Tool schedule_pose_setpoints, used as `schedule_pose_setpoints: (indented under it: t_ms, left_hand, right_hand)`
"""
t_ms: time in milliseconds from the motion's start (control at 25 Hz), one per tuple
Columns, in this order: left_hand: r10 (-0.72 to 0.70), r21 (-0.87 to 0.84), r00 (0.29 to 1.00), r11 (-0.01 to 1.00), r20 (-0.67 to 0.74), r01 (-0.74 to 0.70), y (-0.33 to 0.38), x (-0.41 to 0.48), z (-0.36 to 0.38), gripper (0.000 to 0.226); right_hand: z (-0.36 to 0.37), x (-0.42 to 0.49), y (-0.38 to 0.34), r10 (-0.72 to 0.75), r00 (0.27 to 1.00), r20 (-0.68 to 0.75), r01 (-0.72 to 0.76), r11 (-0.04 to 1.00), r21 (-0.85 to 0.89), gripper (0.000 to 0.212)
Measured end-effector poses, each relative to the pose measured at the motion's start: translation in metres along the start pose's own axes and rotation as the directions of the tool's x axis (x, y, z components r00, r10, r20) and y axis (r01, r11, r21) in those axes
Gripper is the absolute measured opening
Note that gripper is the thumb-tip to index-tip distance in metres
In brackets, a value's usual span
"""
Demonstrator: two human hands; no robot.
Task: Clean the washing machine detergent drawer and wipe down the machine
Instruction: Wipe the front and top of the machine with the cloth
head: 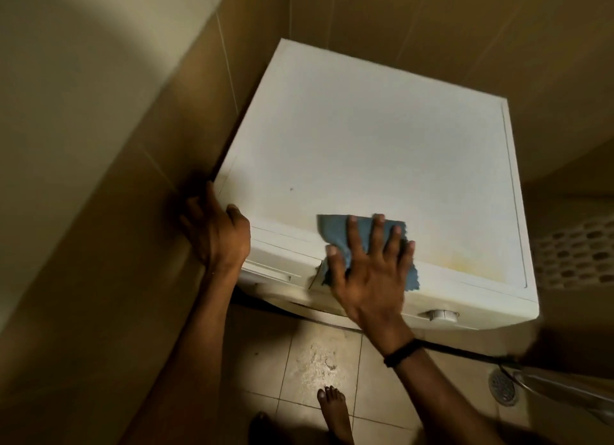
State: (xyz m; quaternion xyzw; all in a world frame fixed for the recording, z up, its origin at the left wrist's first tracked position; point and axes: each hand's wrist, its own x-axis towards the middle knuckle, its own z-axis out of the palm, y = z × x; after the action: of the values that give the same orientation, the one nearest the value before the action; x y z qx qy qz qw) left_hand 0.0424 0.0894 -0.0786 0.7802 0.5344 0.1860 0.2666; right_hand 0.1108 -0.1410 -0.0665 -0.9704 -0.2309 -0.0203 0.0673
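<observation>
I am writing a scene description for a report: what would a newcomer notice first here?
The right hand presses a blue cloth on the front edge of the white washing machine, fingers spread. The left hand grips its front left corner, and a yellowish stain shows on the top near the front right.

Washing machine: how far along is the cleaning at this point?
Done: the detergent drawer sits closed in the front; whether it was cleaned cannot be told. In hand: the right hand presses a blue cloth flat on the washing machine's front top edge while the left hand grips its front-left corner. Left: a yellowish stain and a dark speck show on top.
</observation>
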Motion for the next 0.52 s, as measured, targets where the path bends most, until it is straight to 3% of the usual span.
schedule_pose_setpoints:
  t_ms: [80,120,240,320,400,520]
  left_hand:
    - [-0.127,-0.063,0.990,0.989,0.056,0.130,0.004,0.022,-0.004,0.061]
    - [-0.172,-0.141,0.983,0.974,0.063,0.180,0.005,0.030,-0.006,0.063]
    - [-0.188,-0.243,0.982,0.952,0.011,0.185,0.003,0.038,-0.007,0.054]
    - [-0.219,-0.201,0.975,0.956,-0.018,0.211,0.001,0.042,-0.007,0.051]
    - [-0.203,-0.162,0.977,0.968,-0.059,0.191,0.004,0.042,-0.008,0.056]
    - [-0.033,0.026,0.989,0.999,-0.144,0.037,0.003,0.042,-0.001,0.047]
  right_hand:
    - [0.002,0.031,-0.017,0.201,0.979,0.037,-0.203,0.978,0.057,0.073]
    - [0.004,0.047,-0.047,0.199,0.977,0.073,-0.206,0.974,0.095,0.073]
    - [0.006,0.046,-0.142,-0.194,0.969,0.150,0.172,0.974,0.151,0.069]
    - [0.004,0.018,-0.129,-0.345,0.932,0.111,0.325,0.932,0.162,0.066]
    - [0.002,0.003,-0.067,-0.202,0.977,0.069,0.190,0.971,0.143,0.065]
    - [0.003,0.049,-0.030,0.211,0.977,0.037,-0.212,0.977,0.026,0.069]
